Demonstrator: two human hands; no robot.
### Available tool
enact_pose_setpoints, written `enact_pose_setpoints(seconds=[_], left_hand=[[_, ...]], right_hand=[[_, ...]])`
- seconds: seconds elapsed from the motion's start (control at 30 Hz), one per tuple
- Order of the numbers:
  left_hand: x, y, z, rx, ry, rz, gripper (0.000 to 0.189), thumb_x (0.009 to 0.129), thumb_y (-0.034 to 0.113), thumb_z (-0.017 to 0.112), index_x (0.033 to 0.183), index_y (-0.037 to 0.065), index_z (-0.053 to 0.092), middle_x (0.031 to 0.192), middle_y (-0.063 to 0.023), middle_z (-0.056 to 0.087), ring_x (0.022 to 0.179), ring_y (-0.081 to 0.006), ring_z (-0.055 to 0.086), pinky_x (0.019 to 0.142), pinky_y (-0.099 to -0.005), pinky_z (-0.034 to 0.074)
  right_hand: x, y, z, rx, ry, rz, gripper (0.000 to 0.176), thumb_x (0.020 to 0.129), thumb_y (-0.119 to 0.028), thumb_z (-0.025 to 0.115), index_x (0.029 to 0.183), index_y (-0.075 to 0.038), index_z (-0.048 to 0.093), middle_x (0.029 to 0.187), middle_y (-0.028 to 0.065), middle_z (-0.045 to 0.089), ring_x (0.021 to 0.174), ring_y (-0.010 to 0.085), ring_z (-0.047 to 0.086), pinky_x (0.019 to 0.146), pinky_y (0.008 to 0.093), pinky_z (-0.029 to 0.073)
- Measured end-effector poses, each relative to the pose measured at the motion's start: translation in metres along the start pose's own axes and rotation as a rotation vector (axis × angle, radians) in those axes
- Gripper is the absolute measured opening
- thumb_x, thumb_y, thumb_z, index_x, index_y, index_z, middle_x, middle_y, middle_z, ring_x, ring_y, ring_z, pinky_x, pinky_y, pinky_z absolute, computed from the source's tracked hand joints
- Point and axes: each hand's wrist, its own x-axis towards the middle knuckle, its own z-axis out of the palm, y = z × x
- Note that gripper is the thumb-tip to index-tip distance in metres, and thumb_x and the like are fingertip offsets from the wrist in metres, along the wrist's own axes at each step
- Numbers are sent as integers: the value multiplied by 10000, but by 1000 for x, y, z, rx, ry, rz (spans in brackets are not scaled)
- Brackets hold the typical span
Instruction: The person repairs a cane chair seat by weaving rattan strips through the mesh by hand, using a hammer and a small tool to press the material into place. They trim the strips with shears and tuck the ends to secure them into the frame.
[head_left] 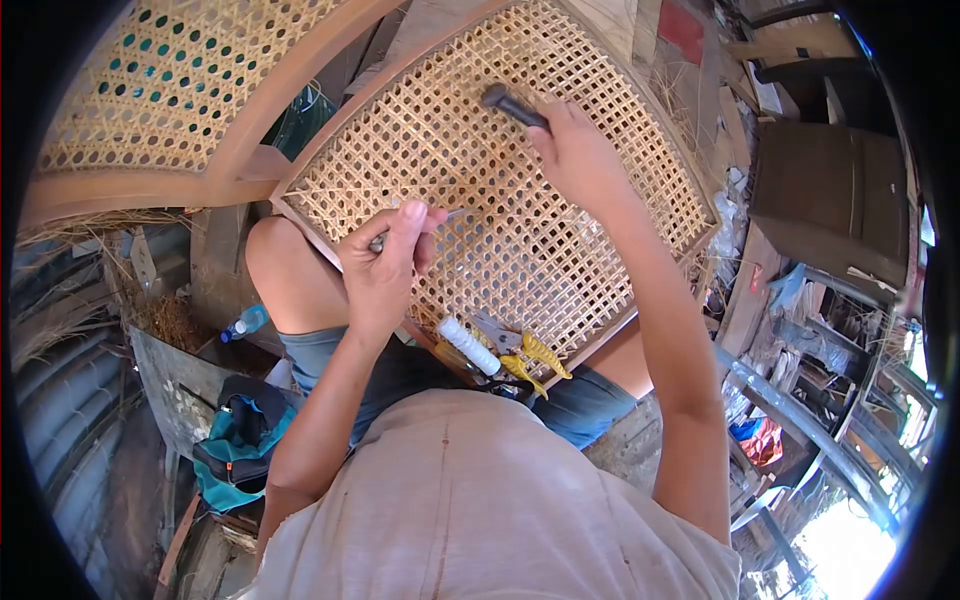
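Note:
A woven cane panel (470,240) in a wooden frame lies across my lap. My left hand (385,260) is closed above its left part, gripping a thin metal tool (456,213) whose slim tip points right; its kind is not clear. Over the upper part of the cane, my right hand (585,165) is wrapped round a dark tool (515,105) with a wider end, perhaps a hammer, partly hidden by my fingers. Near my waist, a white spool of cord (468,346) rests on the panel's lower edge beside yellow-handled pliers or cutters (535,357).
Another cane panel in a curved wooden frame (240,150) stands at upper left. A teal and black bag (240,445) and a small bottle (245,323) lie left of my leg. A dark brown box (830,200) stands at right, with scraps and metal bars (800,410) below it.

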Motion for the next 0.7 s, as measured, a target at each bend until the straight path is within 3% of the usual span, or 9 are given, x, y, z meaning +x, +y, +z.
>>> enact_pose_setpoints(seconds=[0.03,0.13,0.2,0.43,0.5,0.53,0.67,0.7], left_hand=[[2,-3,6,20,16,3,291,1039,230,675,904,-18,748,915,-135,764,579,-71,537,494,-230,427],[-1,-15,11,147,-4,-22,299,1035,263,683,957,-11,772,860,-90,743,595,-70,562,510,-228,445],[-7,-19,14,265,4,-22,308,1026,286,699,1010,-10,784,806,-36,708,623,-61,573,550,-226,458],[-6,-9,24,561,-68,159,324,1023,277,707,974,-35,778,778,-27,699,657,-56,561,597,-230,460],[2,-3,25,647,-92,155,342,1054,271,656,959,-35,776,800,-43,725,657,-44,558,608,-223,452],[6,-8,26,588,-88,200,357,1058,272,648,918,-33,772,800,-60,735,705,-56,600,644,-239,479],[11,-10,23,571,-108,234,348,1032,275,691,889,-34,763,780,-98,754,693,-66,634,618,-244,500],[11,-11,22,611,-127,226,356,1034,276,687,880,-36,759,782,-103,756,693,-69,640,621,-245,505]], right_hand=[[-7,-1,-10,2,0,7,377,1032,-295,586,1280,-10,593,1106,201,647,961,382,660,855,465,540],[-31,-1,-38,307,-68,98,335,1034,-252,559,1166,42,650,851,229,633,807,368,662,738,476,497],[-47,-10,-54,344,-83,91,327,1034,-251,566,1194,20,655,855,224,644,788,359,658,731,465,500],[-51,-8,-42,543,-130,-80,344,1045,-225,568,1340,-61,634,803,179,664,682,270,633,668,410,493],[-46,-11,-42,553,-221,15,388,1068,-247,568,1430,-114,617,775,29,598,638,113,510,620,302,467],[-47,-15,-44,633,-204,132,340,1050,-228,559,1334,-63,647,725,161,637,614,244,608,621,389,483],[-58,-7,-9,706,-113,249,331,1058,-234,549,1324,-75,663,663,113,589,581,187,572,589,362,463],[-66,-5,-9,679,-264,173,327,1059,-233,547,1325,-85,666,642,85,567,567,168,553,576,349,454]])
